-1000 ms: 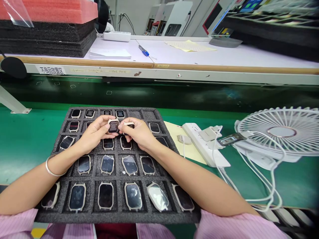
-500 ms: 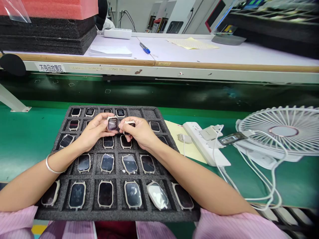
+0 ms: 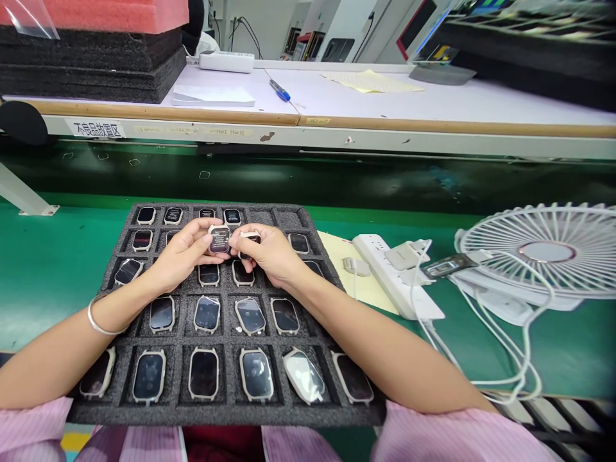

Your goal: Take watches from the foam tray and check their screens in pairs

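While left grip [image 3: 187,251] and right grip [image 3: 267,252] pinch watches [image 3: 220,240], green worktop [image 3: 51,273] bears a fan [image 3: 546,251].

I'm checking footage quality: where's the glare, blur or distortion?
Head view: glare whitens the second watch from the right in the nearest row of the foam tray; head view: the dark stack at upper right is blurred; head view: the fan near the right edge looks stretched; head view: text on the lit watch in the left hand is too small to read.

I see mostly dark-screened, cream-framed smartwatches [image 3: 220,240], a charcoal foam tray [image 3: 192,417], a green table [image 3: 48,269], a white fan [image 3: 548,251] toward its right edge, and striped pink sleeves [image 3: 443,437].
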{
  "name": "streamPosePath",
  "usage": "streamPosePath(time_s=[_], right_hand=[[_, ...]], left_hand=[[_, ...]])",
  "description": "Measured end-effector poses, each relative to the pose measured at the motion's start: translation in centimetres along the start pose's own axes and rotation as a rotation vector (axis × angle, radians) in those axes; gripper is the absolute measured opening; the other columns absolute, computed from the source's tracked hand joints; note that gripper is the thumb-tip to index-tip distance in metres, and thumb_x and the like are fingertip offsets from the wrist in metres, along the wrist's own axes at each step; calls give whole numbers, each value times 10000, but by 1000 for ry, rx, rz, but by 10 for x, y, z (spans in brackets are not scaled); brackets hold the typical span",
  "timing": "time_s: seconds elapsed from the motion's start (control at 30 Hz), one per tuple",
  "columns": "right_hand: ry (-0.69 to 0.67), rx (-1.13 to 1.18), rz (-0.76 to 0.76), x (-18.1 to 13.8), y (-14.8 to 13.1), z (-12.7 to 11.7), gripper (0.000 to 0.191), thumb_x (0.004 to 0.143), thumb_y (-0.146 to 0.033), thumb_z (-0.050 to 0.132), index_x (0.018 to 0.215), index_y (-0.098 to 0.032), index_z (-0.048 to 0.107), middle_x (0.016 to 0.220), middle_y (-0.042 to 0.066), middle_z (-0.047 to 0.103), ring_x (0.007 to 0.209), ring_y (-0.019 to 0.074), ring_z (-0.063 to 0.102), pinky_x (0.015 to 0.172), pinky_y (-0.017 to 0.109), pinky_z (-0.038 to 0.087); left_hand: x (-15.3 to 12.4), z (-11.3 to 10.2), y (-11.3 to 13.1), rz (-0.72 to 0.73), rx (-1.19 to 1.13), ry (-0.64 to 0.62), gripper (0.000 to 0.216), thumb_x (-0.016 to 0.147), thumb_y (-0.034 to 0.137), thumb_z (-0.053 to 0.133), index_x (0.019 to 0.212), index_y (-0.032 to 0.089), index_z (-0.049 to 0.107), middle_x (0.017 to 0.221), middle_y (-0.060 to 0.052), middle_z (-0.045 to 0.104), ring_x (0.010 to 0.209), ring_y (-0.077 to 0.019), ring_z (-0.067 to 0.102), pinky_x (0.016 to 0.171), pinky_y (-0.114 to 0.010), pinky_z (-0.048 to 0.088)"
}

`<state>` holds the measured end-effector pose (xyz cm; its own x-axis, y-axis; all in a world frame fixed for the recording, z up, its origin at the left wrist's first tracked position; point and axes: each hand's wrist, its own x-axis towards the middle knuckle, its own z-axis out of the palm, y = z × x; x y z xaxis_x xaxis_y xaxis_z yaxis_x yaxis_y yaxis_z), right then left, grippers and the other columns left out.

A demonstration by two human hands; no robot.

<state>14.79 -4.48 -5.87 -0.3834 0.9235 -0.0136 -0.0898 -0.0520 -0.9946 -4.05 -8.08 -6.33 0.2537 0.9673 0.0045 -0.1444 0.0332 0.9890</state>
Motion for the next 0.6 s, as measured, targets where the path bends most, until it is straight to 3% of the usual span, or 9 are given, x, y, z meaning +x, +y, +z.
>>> streamPosePath(time_s=[0.37, 0.6], right_hand=[[-18, -9, 16, 1, -1, -2, 193, 652, -313, 742, 699, -156, 640, 605, -16, 645, 344, 61, 476, 339, 170, 314], [-11, -13, 18, 2, 2, -3, 203, 659, -323, 741, 718, -153, 648, 615, -13, 651, 343, 59, 482, 335, 164, 315]], left_hand=[[0, -1, -1, -1, -10, 5, 470, 906, 469, 706, 1273, 215, 559, 1095, -60, 710, 869, -183, 760, 887, -370, 639], [0, 0, -1, 2, -29, -1, 503, 879, 495, 738, 1255, 207, 568, 1048, -49, 729, 851, -173, 768, 804, -281, 646]])
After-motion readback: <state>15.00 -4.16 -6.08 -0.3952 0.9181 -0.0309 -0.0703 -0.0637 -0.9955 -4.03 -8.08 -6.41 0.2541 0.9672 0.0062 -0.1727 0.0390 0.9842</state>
